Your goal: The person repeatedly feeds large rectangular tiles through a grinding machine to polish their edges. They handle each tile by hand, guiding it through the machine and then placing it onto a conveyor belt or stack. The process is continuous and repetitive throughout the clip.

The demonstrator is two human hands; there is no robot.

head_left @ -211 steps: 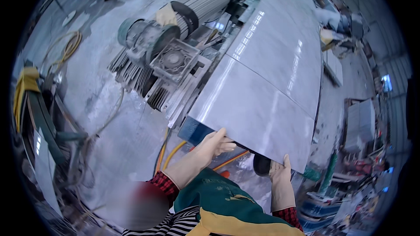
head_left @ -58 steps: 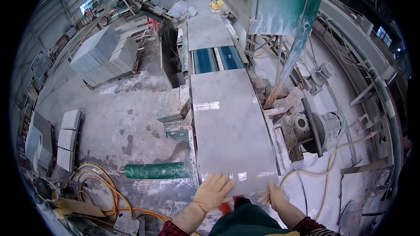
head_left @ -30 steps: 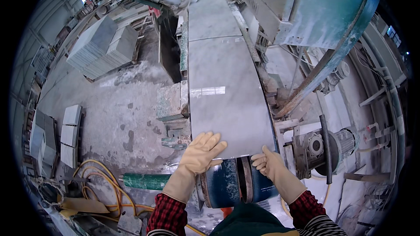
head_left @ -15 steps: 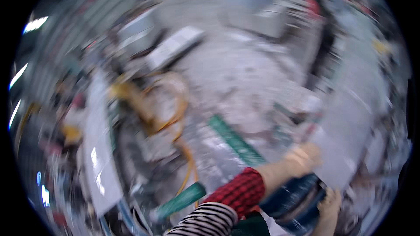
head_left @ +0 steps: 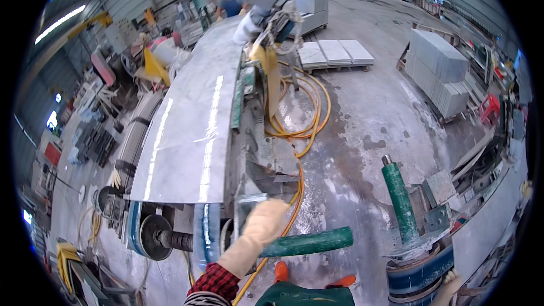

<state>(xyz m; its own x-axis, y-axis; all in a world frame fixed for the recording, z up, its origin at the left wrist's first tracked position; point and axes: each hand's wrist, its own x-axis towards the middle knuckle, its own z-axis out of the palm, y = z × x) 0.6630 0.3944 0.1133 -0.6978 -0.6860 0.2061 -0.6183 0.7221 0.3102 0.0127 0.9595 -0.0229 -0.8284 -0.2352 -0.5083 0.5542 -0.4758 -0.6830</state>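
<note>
My left hand [head_left: 265,221], in a pale glove below a red-and-black checked sleeve, is raised by the near end of a conveyor frame [head_left: 243,204]. Its back shows; its fingers are blurred and hidden, and I cannot tell whether it touches the frame. A large glossy white-grey stone slab [head_left: 187,130] lies on the blue-belted conveyor at left. At the lower right, my right hand [head_left: 449,284] is beside a blue belt roller [head_left: 416,277] and the near edge of another pale slab [head_left: 487,232]. Most of its fingers are hidden there.
A green pipe-like bar [head_left: 317,241] stretches across in front of my orange boots [head_left: 281,271]; a green post [head_left: 400,198] stands at right. A yellow hose [head_left: 311,113] coils on the wet floor. Farther off are stacked slabs [head_left: 436,62] and a person [head_left: 231,4].
My view has swung left, bringing the left conveyor and slab nearer the middle. My left hand has moved from beside the right slab across to the left conveyor; my right hand stays near the right slab.
</note>
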